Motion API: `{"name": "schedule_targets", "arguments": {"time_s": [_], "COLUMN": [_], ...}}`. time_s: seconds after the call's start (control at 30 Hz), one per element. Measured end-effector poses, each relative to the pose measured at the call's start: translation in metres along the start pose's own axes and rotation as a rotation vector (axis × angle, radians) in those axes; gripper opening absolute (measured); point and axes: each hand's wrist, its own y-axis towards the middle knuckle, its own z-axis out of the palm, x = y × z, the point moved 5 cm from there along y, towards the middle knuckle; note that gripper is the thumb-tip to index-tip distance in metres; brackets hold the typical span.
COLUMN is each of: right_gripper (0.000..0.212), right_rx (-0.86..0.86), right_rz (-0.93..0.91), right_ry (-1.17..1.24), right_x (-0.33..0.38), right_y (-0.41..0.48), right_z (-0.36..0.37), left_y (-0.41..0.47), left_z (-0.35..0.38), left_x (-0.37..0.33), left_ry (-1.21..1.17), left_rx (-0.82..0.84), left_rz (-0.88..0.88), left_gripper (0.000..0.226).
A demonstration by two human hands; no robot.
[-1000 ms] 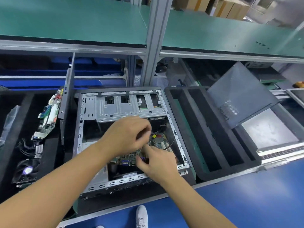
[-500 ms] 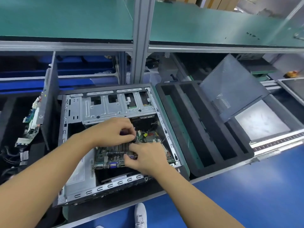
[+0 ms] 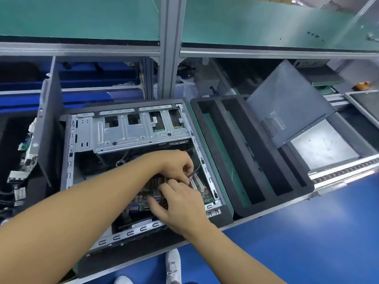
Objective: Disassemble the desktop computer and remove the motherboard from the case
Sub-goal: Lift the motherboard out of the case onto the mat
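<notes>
Lying open at centre: computer case point(image 3: 69, 160), with motherboard point(image 3: 141, 198) seated inside at its 5 o'clock corner. Left grip point(image 3: 176, 165) clenched, pinching black cable point(image 3: 196, 170) above heatsink point(image 3: 152, 182). Right grip point(image 3: 180, 203) at 6 o'clock of left, fingertips curled onto board beside heatsink; hold not discernible. White slots point(image 3: 195, 184) at 3 o'clock of heatsink. Black foam tray point(image 3: 235, 152) at 3 o'clock of case; grey side panel point(image 3: 287, 103) leaning at 2 o'clock.
</notes>
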Motion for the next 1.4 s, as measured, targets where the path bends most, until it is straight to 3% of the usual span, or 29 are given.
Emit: {"name": "schedule_targets", "arguments": {"time_s": [0.17, 0.3, 0.43, 0.57, 0.63, 0.83, 1.1, 1.23, 1.4], "right_gripper": [0.043, 0.044, 0.046, 0.056, 0.063, 0.050, 0.041, 0.035, 0.043], "right_rx": [0.189, 0.203, 0.198, 0.295, 0.348, 0.335, 0.134, 0.126, 0.122], "right_rz": [-0.097, -0.079, -0.076, -0.050, -0.059, -0.092, -0.001, 0.038, 0.072], "right_ry": [0.061, 0.094, 0.053, 0.031, 0.004, 0.040, 0.060, 0.048, 0.029], "right_x": [-0.009, -0.008, -0.007, -0.010, -0.010, -0.008, -0.002, 0.002, 0.003], "right_y": [-0.007, -0.006, -0.002, 0.003, 0.006, 0.021, 0.041, 0.047, 0.033], "right_z": [0.001, -0.001, -0.001, 0.006, 0.009, 0.011, -0.001, -0.006, -0.004], "left_y": [-0.017, -0.028, -0.035, -0.045, -0.045, -0.060, -0.076, -0.086, -0.094], "left_z": [-0.029, -0.055, -0.066, -0.065, -0.056, -0.043, -0.025, -0.028, -0.032], "left_x": [0.030, 0.035, 0.047, 0.059, 0.064, 0.081, 0.086, 0.090, 0.092], "left_ry": [-0.178, -0.202, 0.168, 0.457, 0.412, 0.245, 0.046, -0.044, -0.111], "left_rx": [-0.137, -0.441, -0.344, -0.501, -0.451, -0.500, -0.474, -0.494, -0.458], "left_rz": [-0.050, -0.049, -0.130, -0.193, -0.179, -0.116, -0.055, -0.070, -0.070], "left_gripper": [0.005, 0.020, 0.018, 0.021, 0.020, 0.018, 0.023, 0.026, 0.027]}}
